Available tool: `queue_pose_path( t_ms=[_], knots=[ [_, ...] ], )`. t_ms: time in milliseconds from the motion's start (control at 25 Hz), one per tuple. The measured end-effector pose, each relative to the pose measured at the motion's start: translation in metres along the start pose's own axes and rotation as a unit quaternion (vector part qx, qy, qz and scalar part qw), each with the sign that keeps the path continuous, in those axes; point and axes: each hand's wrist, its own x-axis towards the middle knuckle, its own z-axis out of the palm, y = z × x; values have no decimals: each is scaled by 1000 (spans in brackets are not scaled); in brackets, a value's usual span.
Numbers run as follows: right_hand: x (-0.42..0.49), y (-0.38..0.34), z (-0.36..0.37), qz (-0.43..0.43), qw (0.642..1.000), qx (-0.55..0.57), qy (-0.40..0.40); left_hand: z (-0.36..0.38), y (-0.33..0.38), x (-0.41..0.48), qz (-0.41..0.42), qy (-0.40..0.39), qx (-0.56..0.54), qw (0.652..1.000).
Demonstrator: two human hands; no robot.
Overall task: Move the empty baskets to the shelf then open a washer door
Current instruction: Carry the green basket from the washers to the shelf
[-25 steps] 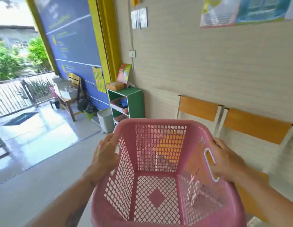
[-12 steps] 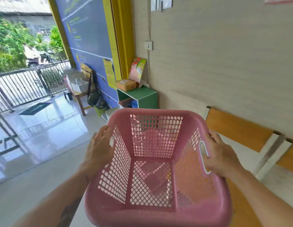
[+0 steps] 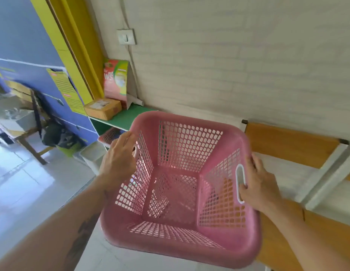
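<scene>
A person's left hand (image 3: 119,163) and right hand (image 3: 257,182) grip the side handles of an empty pink basket (image 3: 182,192), held in the air just short of a green shelf (image 3: 129,116).

Basket (image 3: 182,194) between both hands — shelf (image 3: 129,116) ahead-left, chair (image 3: 291,143) right

Both forearms are extended forward and slightly inward, bare to the lower frame edge. The left hand (image 3: 119,163) is curled over the left rim of the pink basket (image 3: 182,243), its fingers hooked through the side handle. The right hand (image 3: 258,184) is clasped on the right rim, fingertips tucked into the white handle slot. A dark tattoo is seen on the left forearm.
</scene>
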Motion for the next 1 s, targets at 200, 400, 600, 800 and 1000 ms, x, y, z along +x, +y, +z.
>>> queue_pose_path(
  t_ms=[200, 400, 600, 800, 1000],
  knots=[
    [40, 0, 57, 78, 997, 18, -17, 73, -22, 83, 65, -70, 0, 995],
    [64, -4, 106, 130, 989, 36, -61, 135, -47, 117, 86, -137, -24, 987],
    [73, -22, 164, 178, 978, -3, -109, 221, -85, 129, 98, -200, -65, 973],
    [82, -56, 251, 280, 949, -34, -139, 323, -129, 125, 94, -285, -63, 952],
    [94, -89, 326, 357, 913, -42, -192, 400, -166, 105, 70, -364, -7, 929]
  ],
)
